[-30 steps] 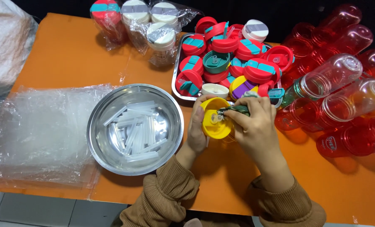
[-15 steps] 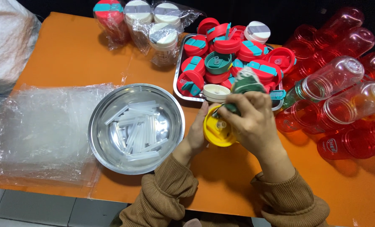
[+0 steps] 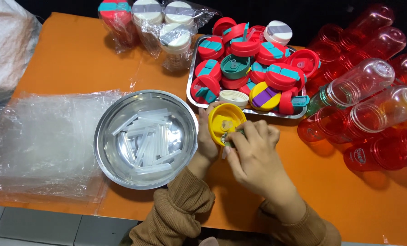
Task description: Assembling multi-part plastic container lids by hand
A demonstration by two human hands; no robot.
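Near the middle of the orange table (image 3: pixel 75 59), just in front of the tray, a round yellow plastic lid (image 3: pixel 226 122) is held tilted with its hollow underside showing. The left hand (image 3: pixel 208 141) cups its left rim, fingers curled around the edge. The right hand (image 3: pixel 253 152) is closed at the lid's near edge, fingertips pinched on a small part too hidden to make out.

Just left sits a shiny round steel bowl (image 3: pixel 145 139) holding a loose heap of short, clear plastic straws (image 3: pixel 144 141). Farther left lies a flat stack of thin, crinkled clear plastic bags (image 3: pixel 39 141).

Beyond the lid, a rectangular metal tray (image 3: pixel 192 75) is piled with bottle lids (image 3: pixel 253 68), mostly red with teal flaps, plus white, green and yellow-purple ones. At the far edge stand capped bottles wrapped in clear bags (image 3: pixel 160 23). On the right lie glossy transparent bottles (image 3: pixel 372 105), red and clear, on their sides.
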